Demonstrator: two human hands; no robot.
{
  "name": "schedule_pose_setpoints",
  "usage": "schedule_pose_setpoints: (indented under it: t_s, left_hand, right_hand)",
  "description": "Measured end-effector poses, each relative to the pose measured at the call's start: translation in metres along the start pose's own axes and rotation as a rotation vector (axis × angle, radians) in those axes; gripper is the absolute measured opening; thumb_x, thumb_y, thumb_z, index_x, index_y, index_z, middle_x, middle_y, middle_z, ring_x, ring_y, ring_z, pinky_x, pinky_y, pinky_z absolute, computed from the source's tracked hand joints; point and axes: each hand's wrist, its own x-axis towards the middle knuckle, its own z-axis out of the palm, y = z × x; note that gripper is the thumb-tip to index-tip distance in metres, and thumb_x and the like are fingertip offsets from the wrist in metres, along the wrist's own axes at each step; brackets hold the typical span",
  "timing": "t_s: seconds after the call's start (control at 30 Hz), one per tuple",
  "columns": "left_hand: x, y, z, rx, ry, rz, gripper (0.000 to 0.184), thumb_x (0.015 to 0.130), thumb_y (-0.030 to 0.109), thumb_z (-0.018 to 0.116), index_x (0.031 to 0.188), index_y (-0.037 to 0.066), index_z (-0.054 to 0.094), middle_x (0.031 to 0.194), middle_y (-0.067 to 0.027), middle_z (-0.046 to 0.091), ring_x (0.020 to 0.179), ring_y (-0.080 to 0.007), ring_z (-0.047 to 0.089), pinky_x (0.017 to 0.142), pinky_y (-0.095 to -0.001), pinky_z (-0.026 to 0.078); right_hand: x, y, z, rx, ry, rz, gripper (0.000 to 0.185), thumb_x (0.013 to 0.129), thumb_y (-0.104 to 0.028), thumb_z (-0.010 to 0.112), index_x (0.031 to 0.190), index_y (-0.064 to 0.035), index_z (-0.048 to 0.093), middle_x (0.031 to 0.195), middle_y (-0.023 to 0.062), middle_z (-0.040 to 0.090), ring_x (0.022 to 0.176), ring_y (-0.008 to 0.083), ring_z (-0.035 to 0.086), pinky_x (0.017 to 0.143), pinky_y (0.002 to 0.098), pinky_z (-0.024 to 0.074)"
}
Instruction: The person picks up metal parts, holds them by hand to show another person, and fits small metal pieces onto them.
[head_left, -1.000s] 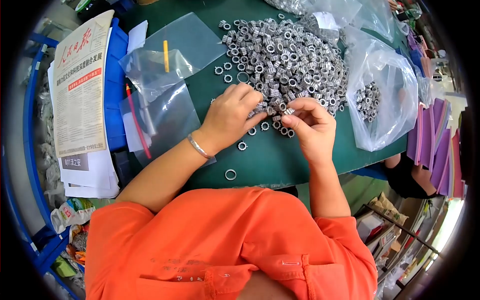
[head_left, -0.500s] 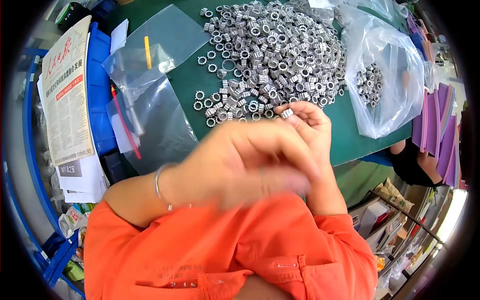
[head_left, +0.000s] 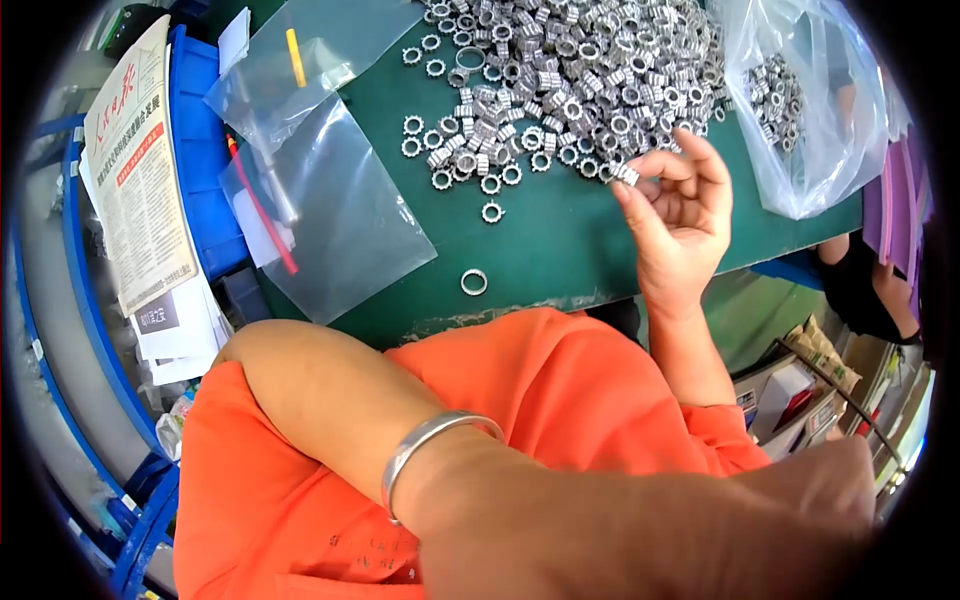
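My right hand point(head_left: 686, 222) is at the front of a large pile of small toothed metal rings point(head_left: 590, 70). Its thumb and index finger pinch one toothed metal ring point(head_left: 627, 175), while the other fingers curl loosely. My left arm, with a silver bangle point(head_left: 405, 460) on the wrist, crosses low in front of my body to the right. Close to the camera, my left hand point(head_left: 800, 490) is blurred and its fingers cannot be made out. Nearer the table's front edge lie a plain-looking metal ring point(head_left: 473, 282) and a single toothed ring point(head_left: 491, 212).
A clear plastic bag point(head_left: 810, 150) with more rings stands at the right. Flat plastic sheets point(head_left: 350, 210), a yellow stick point(head_left: 295, 57) and a red pen-like stick point(head_left: 262, 205) lie left. Beyond them are a blue bin point(head_left: 205, 150) and a newspaper point(head_left: 140, 170). Another person's arm point(head_left: 895, 295) shows at right.
My left hand has swung from in front of my right hand down to the lower right. The ring near the table edge is now visible. My right hand still pinches a toothed ring; the view has shifted.
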Motion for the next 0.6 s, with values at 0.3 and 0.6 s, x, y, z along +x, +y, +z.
schedule_pose_setpoints:
  t_s: [0.3,0.6]
  left_hand:
    - [-0.011,0.0,0.004,0.032,-0.019,0.015,0.016,0.085,0.014,0.053,0.084,-0.001,0.059,0.085,-0.0109,0.058,0.069,-0.0196,0.05,0.059,-0.0277,0.038]
    - [-0.018,0.002,0.002,0.05,-0.03,0.012,0.015,0.084,0.013,0.055,0.087,0.0,0.059,0.088,-0.0112,0.057,0.074,-0.0197,0.05,0.063,-0.0283,0.039]
  right_hand:
    - [-0.002,0.003,-0.003,-0.047,-0.004,-0.137,0.048,0.073,0.015,0.059,0.117,0.004,0.043,0.097,0.0118,0.055,0.088,0.0153,0.057,0.074,0.0263,0.0519]
    - [0.003,0.005,0.008,-0.322,-0.121,0.186,0.008,0.076,0.002,0.061,0.084,-0.001,0.063,0.071,0.0022,0.056,0.066,0.0102,0.055,0.057,0.0224,0.0434]
